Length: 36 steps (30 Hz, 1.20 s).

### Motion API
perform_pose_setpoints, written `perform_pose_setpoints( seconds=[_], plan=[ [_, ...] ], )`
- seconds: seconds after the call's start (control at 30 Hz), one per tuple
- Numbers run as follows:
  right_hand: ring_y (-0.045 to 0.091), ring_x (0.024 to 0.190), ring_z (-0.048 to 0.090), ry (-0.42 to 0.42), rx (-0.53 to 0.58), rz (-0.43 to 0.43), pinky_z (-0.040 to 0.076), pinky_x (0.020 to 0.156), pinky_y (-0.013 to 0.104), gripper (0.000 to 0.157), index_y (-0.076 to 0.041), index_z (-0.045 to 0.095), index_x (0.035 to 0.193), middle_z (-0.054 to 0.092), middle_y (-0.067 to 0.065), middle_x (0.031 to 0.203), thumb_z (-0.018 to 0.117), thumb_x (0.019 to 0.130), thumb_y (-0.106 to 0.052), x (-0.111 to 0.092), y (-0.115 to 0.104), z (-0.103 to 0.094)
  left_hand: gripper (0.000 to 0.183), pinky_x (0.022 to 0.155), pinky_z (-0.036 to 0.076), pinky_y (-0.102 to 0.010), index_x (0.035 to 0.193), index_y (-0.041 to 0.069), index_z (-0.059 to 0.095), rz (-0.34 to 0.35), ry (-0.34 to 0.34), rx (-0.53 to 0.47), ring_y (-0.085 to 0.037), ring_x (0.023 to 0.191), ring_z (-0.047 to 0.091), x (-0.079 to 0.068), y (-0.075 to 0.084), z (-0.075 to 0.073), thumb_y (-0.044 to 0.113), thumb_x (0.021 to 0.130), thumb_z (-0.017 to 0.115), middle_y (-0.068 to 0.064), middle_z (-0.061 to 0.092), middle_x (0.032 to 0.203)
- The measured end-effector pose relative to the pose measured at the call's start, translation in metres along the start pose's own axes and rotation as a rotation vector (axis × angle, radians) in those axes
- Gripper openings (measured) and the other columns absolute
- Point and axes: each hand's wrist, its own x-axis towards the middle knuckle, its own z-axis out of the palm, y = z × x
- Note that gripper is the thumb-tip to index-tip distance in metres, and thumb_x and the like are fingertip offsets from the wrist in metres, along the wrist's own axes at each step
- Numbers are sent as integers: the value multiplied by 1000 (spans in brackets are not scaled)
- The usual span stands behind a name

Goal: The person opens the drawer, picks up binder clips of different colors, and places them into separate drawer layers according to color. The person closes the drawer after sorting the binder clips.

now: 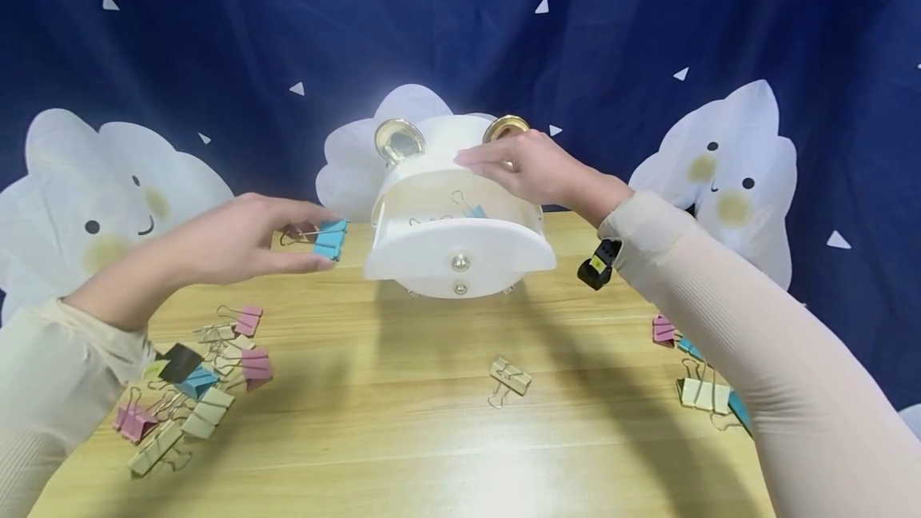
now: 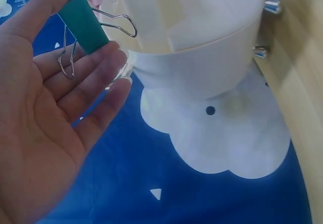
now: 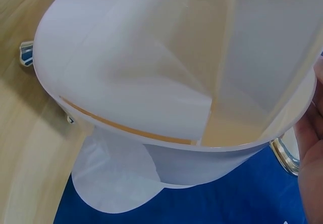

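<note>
In the head view, a clip pile (image 1: 207, 412) lies on the bench (image 1: 403, 454) at 8 o'clock, a second pile (image 1: 705, 396) at 4, and a cream clip (image 1: 512, 376) between 5 and 6. Beyond, the left hand (image 1: 226, 240) pinches a blue clip (image 1: 330, 241) at its fingertips, on the hand's 3 o'clock side, apart from the box (image 1: 424, 250). The right hand (image 1: 538, 168), fingers extended, rests on the box's top at 2 o'clock. Behind hangs a curtain (image 1: 612, 30).

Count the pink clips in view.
4. One pink clip at the far end of the left pile, one on its right edge, one on its left; one in the right group. More may be hidden.
</note>
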Motion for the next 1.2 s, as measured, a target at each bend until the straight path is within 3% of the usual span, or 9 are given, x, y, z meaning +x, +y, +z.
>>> perform_pose_setpoints(
  seconds=[0.1,0.33,0.6,0.8,1.0,1.2],
  plan=[
    [12,113,60,-4,-2,-7,49,93,34,30,-19,67,129,65,-4,125,59,100,-25,0,1,0,55,76,54,-41,132,10,62,12,14,-6,-15,90,65,10,2,-5,39,87,75,-1,70,106],
    [16,80,58,-28,5,-35,48,75,33,30,-18,67,128,68,-2,121,59,100,-24,2,1,-5,56,82,52,-41,133,12,62,5,35,2,-17,94,65,31,4,-5,39,86,76,-1,69,111],
    [13,80,58,-92,-25,1,48,73,30,29,-23,68,127,65,-6,125,60,99,-27,3,0,-12,61,87,53,-43,136,12,59,45,8,-25,-20,98,67,56,4,-3,40,85,76,-4,66,122],
    [12,68,52,-129,-14,68,43,58,29,29,-27,68,126,63,-10,127,61,98,-31,5,-2,-16,58,88,52,-46,136,14,60,41,-43,-70,-24,97,67,72,10,-2,42,87,74,-6,69,111],
    [12,66,50,-156,-11,143,38,52,30,29,-32,67,125,65,-14,124,62,97,-36,6,-4,-19,57,89,52,-43,134,14,62,37,-93,-63,-21,100,65,90,14,4,44,87,73,-3,70,112],
    [13,64,47,-159,-11,150,36,51,30,28,-32,68,124,68,-14,118,63,97,-34,6,-4,-20,60,86,53,-40,136,16,60,37,-125,-21,-17,95,66,109,20,8,50,88,69,0,71,106]
  ],
)
